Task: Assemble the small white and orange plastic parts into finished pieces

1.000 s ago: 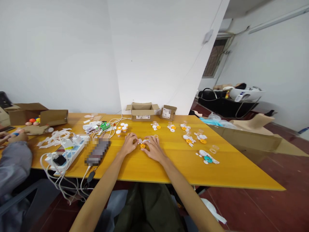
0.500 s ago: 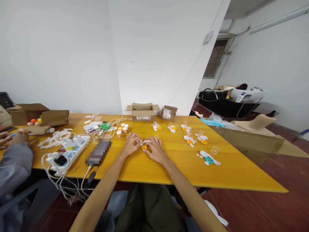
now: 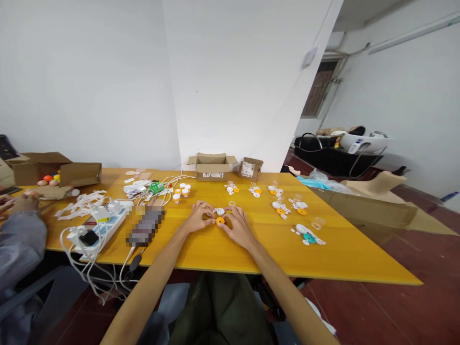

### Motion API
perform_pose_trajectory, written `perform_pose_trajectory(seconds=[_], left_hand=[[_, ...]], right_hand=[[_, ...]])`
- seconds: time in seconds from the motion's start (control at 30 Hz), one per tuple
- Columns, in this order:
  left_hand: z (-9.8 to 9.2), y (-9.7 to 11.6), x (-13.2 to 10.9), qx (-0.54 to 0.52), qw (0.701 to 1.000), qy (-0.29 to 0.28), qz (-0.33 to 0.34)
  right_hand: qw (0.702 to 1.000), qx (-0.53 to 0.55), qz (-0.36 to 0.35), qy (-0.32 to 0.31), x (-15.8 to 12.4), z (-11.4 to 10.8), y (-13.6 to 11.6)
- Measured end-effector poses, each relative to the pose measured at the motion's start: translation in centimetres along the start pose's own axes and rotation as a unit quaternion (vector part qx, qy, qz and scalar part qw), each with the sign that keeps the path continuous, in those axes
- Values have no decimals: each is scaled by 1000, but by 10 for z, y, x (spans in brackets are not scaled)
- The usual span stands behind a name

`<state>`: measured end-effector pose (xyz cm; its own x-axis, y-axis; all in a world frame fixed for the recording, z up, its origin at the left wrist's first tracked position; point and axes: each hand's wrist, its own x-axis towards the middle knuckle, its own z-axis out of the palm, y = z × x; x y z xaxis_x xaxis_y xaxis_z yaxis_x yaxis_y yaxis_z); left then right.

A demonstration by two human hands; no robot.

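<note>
Between left grip (image 3: 198, 217) and right grip (image 3: 237, 226), both holds unclear, the orange disc (image 3: 220, 221) has shifted right.

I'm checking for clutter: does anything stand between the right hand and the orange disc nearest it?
Nothing visible does: the right hand is at the orange disc. The white piece lies beyond the disc, not between them.

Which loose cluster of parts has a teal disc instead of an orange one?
The cluster nearest the front edge of the table, farthest right: its disc is teal, while every other cluster shows an orange one.
</note>
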<state>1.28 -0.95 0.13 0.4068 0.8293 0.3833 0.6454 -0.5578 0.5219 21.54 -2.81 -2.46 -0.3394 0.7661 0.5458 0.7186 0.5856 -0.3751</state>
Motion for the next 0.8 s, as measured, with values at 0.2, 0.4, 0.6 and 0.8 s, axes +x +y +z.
perform_pose_trajectory(seconds=[0.2,0.4,0.6,0.8], left_hand=[[-3,-3,3,-14,998,61,-28],[-3,-6,4,5,995,94,-42],[-2,-6,4,6,996,85,-41],[-1,-7,3,21,996,75,-43]], right_hand=[[999,6,0,43,6,7,-2],[999,21,-1,32,15,15,-12],[999,22,-12,22,14,15,-14],[1000,-7,-14,-9,14,15,-16]])
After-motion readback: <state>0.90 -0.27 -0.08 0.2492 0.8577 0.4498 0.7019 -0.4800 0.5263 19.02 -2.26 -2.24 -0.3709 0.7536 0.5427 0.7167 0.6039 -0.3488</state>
